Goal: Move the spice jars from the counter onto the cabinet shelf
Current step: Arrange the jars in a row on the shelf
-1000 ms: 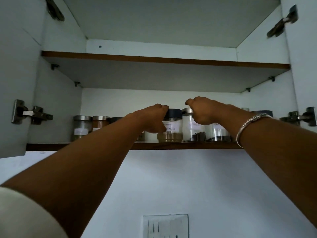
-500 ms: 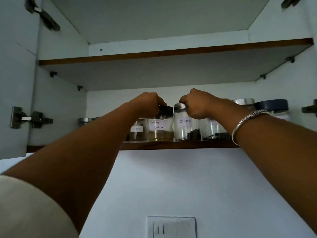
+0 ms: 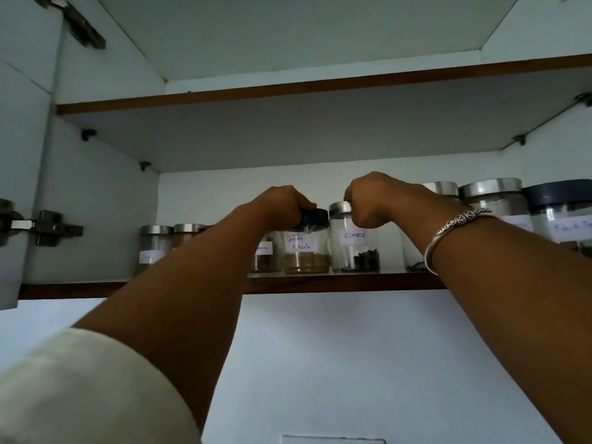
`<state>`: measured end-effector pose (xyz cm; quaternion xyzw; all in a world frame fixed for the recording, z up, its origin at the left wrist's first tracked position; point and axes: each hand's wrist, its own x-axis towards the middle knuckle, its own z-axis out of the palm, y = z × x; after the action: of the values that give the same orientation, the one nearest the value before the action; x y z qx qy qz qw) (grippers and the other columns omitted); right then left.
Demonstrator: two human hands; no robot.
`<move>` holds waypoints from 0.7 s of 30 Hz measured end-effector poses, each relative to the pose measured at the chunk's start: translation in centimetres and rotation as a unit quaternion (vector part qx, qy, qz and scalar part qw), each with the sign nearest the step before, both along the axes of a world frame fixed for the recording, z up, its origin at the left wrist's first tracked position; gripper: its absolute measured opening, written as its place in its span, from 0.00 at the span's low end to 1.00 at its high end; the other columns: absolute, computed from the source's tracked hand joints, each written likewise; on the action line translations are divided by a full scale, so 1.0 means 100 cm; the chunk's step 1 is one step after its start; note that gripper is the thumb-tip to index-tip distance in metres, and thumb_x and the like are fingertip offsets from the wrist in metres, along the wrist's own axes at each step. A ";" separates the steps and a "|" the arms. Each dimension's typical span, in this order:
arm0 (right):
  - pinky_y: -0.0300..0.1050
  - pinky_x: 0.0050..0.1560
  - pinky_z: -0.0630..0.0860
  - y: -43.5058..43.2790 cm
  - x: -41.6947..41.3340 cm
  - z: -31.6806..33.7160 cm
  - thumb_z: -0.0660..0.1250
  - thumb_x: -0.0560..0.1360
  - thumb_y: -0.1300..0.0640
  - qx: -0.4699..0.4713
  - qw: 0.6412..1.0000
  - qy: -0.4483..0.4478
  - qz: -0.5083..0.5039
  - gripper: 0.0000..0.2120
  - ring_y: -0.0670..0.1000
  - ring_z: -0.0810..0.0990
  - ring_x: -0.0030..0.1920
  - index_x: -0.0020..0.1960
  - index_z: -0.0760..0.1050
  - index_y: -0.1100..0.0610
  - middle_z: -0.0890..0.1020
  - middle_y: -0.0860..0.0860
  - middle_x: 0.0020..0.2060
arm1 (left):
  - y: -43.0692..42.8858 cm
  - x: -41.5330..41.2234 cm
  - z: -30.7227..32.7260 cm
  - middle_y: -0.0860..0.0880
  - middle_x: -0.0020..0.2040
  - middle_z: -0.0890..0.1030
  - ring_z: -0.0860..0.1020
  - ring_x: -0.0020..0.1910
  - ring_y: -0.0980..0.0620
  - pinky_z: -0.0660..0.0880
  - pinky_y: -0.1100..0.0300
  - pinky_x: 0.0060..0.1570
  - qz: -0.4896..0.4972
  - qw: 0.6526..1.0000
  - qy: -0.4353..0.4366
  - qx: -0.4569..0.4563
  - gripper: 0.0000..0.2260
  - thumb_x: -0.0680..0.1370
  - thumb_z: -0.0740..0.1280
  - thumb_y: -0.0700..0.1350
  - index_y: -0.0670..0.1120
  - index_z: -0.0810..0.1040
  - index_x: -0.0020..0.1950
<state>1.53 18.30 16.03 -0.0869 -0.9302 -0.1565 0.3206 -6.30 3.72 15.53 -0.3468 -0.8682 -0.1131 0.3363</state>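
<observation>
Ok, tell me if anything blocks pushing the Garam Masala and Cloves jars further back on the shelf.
Cannot tell: both jars, Garam Masala under the left hand and Cloves under the right hand, hide the shelf behind them.

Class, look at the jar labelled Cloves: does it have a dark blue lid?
No, the Cloves jar has a silver metal lid, gripped by the right hand; the dark lid sits on the Garam Masala jar beside it.

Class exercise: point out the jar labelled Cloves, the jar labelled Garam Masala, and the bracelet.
Cloves jar (image 3: 355, 248), head view, on the glass body by the label.
Garam Masala jar (image 3: 306, 251), head view, on the glass just below its label.
Bracelet (image 3: 450, 230), head view, on the silver band across the right wrist.
</observation>
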 end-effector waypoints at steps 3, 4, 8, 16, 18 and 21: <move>0.48 0.51 0.77 0.003 -0.017 0.000 0.62 0.71 0.62 0.000 1.000 -0.005 -0.010 0.10 0.56 0.76 0.47 0.52 0.73 0.58 0.77 0.55 0.49 | 0.003 -0.022 -0.002 0.45 0.69 0.72 0.70 0.65 0.44 0.66 0.58 0.60 0.012 1.000 0.004 -0.021 0.23 0.77 0.59 0.35 0.51 0.68 0.71; 0.49 0.52 0.77 0.004 -0.022 0.000 0.62 0.70 0.62 0.002 1.000 -0.007 -0.014 0.10 0.56 0.76 0.47 0.52 0.73 0.58 0.77 0.55 0.49 | 0.004 -0.028 -0.002 0.45 0.69 0.71 0.70 0.65 0.44 0.66 0.58 0.60 0.017 0.999 0.002 -0.028 0.23 0.77 0.60 0.36 0.51 0.67 0.71; 0.49 0.51 0.76 0.009 -0.046 0.002 0.62 0.70 0.62 0.019 0.999 -0.014 -0.031 0.06 0.56 0.76 0.45 0.47 0.72 0.58 0.75 0.54 0.45 | 0.008 -0.053 0.000 0.45 0.69 0.71 0.69 0.66 0.44 0.65 0.57 0.60 0.003 0.999 -0.021 -0.025 0.23 0.77 0.60 0.36 0.52 0.67 0.71; 0.45 0.39 0.70 0.008 -0.086 0.012 0.59 0.65 0.63 0.049 0.994 -0.038 -0.088 0.07 0.52 0.70 0.29 0.29 0.66 0.57 0.70 0.52 0.29 | 0.014 -0.083 -0.002 0.46 0.72 0.68 0.66 0.69 0.44 0.63 0.55 0.65 0.007 0.999 0.000 -0.050 0.23 0.78 0.59 0.38 0.52 0.65 0.72; 0.47 0.40 0.72 0.008 -0.095 0.014 0.59 0.65 0.62 0.051 0.992 -0.051 -0.104 0.06 0.53 0.71 0.30 0.29 0.67 0.57 0.72 0.52 0.30 | 0.013 -0.089 -0.004 0.46 0.72 0.67 0.65 0.70 0.44 0.62 0.54 0.66 0.004 0.999 -0.001 -0.044 0.23 0.78 0.59 0.38 0.51 0.64 0.73; 0.48 0.42 0.74 0.010 -0.108 0.015 0.60 0.66 0.61 0.050 0.987 -0.084 -0.128 0.04 0.54 0.76 0.35 0.32 0.69 0.57 0.74 0.52 0.33 | 0.014 -0.094 -0.006 0.46 0.73 0.66 0.64 0.71 0.44 0.62 0.54 0.67 0.006 0.999 -0.004 -0.048 0.24 0.78 0.58 0.37 0.51 0.63 0.73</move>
<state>-9.32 19.33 17.52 -0.1757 -0.9260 -0.2488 0.2229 -15.69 5.17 14.96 -0.3572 -0.8762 -0.0704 0.3159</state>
